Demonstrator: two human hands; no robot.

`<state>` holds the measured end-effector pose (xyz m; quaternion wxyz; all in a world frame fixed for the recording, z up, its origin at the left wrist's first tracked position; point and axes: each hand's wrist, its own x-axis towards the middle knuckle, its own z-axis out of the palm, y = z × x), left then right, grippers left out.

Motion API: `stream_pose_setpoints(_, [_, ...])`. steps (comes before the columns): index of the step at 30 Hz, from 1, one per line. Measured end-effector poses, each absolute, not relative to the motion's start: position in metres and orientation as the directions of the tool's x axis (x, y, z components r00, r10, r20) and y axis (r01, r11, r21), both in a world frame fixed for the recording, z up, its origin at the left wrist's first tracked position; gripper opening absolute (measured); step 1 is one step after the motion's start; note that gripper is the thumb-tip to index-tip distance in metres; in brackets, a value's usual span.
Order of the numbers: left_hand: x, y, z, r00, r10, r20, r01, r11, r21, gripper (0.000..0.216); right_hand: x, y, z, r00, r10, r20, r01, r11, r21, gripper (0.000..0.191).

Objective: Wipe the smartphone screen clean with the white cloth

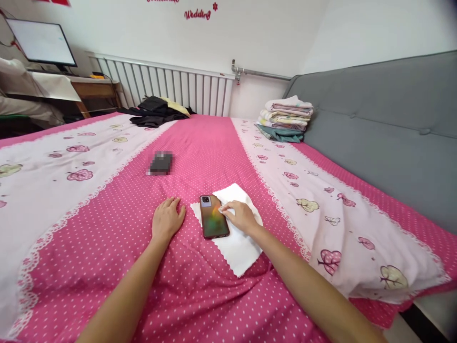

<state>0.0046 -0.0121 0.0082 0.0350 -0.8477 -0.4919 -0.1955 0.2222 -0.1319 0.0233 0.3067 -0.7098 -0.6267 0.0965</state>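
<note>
Phone (213,216) lies on white cloth (239,247), right hand (242,216) fingertips touching its edge, fingers loosely curled.

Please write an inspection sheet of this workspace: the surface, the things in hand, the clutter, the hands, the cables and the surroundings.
Surface: bed with pink dotted cover and white tree-print bands.
Things in hand: phone lying back side up, partly on a white cloth spread flat.
Clutter: blurred dark item; dark clothes at the far edge; stack of folded laundry far right.
Hands: left hand flat on the cover, beside the phone, holding nothing; right hand on the cloth, fingertips at the phone's right edge.
Cables: nothing seen.
Surroundings: white radiator, grey headboard, monitor on a desk, red wall lettering.
</note>
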Motion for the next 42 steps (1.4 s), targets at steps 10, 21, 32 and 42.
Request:
stream_pose_setpoints(10, [0.013,-0.051,0.015,0.513,0.769,0.383,0.612,-0.64,0.465,0.046,0.211,-0.121,0.019,0.338,0.883,0.326,0.933,-0.271,-0.235,0.022])
stream_pose_setpoints(21, [0.024,-0.094,0.001,0.75,0.629,0.207,0.573,-0.773,0.271,0.104,0.225,-0.116,0.011,0.212,0.931,0.295,0.962,-0.147,-0.228,0.032])
stream_pose_setpoints(32, [0.021,-0.086,-0.009,0.755,0.588,0.291,0.576,-0.806,0.135,0.083,0.225,-0.104,0.013,0.218,0.953,0.213,0.959,-0.168,-0.228,0.036])
stream_pose_setpoints(42, [0.02,-0.084,-0.012,0.761,0.561,0.325,0.553,-0.824,0.126,0.084,0.241,-0.101,0.007,0.145,0.959,0.243,0.891,-0.02,-0.453,0.036])
